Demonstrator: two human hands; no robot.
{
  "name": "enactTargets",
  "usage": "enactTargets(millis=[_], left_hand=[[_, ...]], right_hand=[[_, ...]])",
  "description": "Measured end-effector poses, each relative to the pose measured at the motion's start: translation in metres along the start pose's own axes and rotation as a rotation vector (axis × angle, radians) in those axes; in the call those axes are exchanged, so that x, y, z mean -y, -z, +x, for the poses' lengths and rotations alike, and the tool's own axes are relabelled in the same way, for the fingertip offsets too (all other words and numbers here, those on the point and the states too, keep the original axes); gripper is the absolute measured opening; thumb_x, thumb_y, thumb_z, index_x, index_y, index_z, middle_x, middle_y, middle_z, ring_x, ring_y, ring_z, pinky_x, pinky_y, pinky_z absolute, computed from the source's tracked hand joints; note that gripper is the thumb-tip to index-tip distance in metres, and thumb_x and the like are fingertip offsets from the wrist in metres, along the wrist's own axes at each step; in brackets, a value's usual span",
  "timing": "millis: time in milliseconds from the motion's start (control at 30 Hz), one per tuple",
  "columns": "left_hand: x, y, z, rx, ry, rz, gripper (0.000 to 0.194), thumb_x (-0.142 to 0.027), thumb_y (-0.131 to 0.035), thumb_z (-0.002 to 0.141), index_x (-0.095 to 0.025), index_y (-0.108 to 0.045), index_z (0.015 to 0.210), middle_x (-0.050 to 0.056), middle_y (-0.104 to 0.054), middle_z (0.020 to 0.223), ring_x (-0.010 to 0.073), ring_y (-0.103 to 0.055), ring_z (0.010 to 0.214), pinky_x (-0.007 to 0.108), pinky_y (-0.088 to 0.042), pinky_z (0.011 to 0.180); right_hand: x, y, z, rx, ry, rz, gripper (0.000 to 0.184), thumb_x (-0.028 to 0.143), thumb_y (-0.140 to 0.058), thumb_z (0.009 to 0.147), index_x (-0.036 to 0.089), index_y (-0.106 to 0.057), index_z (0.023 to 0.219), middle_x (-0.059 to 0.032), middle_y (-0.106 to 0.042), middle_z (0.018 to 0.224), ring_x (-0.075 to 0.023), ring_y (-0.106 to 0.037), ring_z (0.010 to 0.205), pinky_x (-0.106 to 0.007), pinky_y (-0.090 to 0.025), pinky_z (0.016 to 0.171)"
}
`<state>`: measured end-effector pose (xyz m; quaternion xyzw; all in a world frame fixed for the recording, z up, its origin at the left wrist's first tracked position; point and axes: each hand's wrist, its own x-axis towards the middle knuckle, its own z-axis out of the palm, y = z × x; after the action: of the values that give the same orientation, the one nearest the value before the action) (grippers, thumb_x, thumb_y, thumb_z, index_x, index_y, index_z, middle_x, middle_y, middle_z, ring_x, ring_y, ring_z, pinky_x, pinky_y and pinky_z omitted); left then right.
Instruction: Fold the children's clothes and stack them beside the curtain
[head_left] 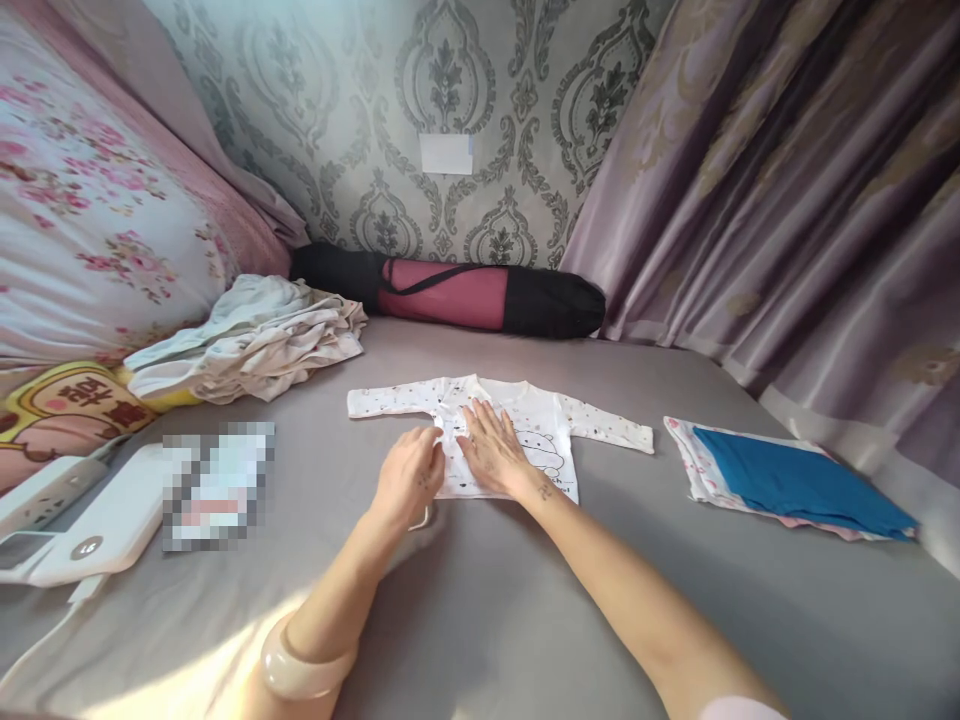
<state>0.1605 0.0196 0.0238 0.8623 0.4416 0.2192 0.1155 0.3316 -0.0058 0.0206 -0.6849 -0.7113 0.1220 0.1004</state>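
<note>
A small white long-sleeved baby shirt (541,405) with tiny prints and a cartoon outline on its front lies spread on the grey sheet, sleeves stretched out to both sides. My right hand (491,452) rests flat on the middle of its front, fingers extended. At the shirt's left side edge is my left hand (409,472), its fingers curled in and closed on the fabric there; the fingertips are partly hidden. A small pale loop, perhaps a tie, shows below my left hand.
Folded clothes with a blue piece (802,480) on top lie at the right. Left are a rumpled clothes pile (262,335), a white power bank (112,510) with a cable, a power strip (52,490) and a blurred-out item (221,485). A black-and-pink long bag (446,293) lies along the wall.
</note>
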Motion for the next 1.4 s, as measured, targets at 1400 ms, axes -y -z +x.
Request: enactTargets(millis=[1400], left_hand=[[0.051,0.093,0.009,0.080,0.478,-0.120,0.025,-0.043,-0.050,0.076,-0.020,-0.059,0.080,0.003,-0.070,0.071,0.0190,-0.066,0.066,0.027,-0.046,0.059]], right_hand=[[-0.012,0.002,0.003,-0.138,-0.051,0.549,0.065,0.050,-0.015,0.099,0.013,-0.027,0.151,-0.0112,-0.030,0.155,-0.0201,-0.022,0.145,-0.044,-0.010,0.119]])
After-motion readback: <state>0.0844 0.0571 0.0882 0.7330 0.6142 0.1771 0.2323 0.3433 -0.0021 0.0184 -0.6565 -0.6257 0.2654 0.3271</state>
